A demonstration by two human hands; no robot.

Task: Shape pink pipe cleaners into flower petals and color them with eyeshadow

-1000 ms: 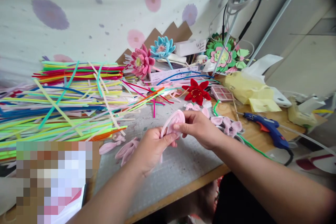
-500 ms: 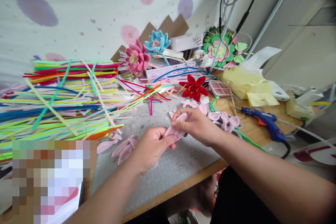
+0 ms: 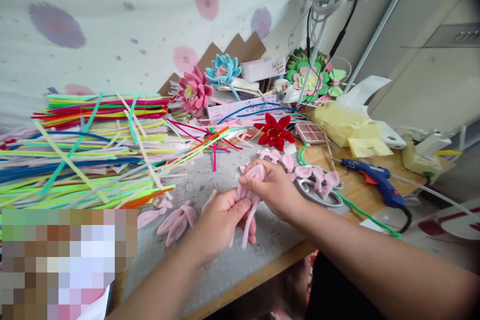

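Note:
Both my hands pinch one pale pink pipe-cleaner petal [image 3: 248, 195] above the grey cutting mat [image 3: 240, 255]. My left hand [image 3: 219, 222] grips its lower part, where loose ends hang down. My right hand [image 3: 272, 187] closes round its upper folded part. Finished pink petals [image 3: 176, 220] lie on the mat left of my left hand. More pink petals [image 3: 318, 177] lie right of my right hand.
A big heap of coloured pipe cleaners [image 3: 86, 150] covers the left of the table. A red flower [image 3: 274, 131], pink flower [image 3: 195, 91] and blue flower [image 3: 223, 70] stand behind. A blue glue gun [image 3: 377, 182], scissors [image 3: 313, 191] and yellow bag [image 3: 347, 122] lie right.
The open pink loop has been squeezed flat into a narrow petal. Both hands stayed together and dropped slightly toward the mat, with the loose ends now hanging below my left hand.

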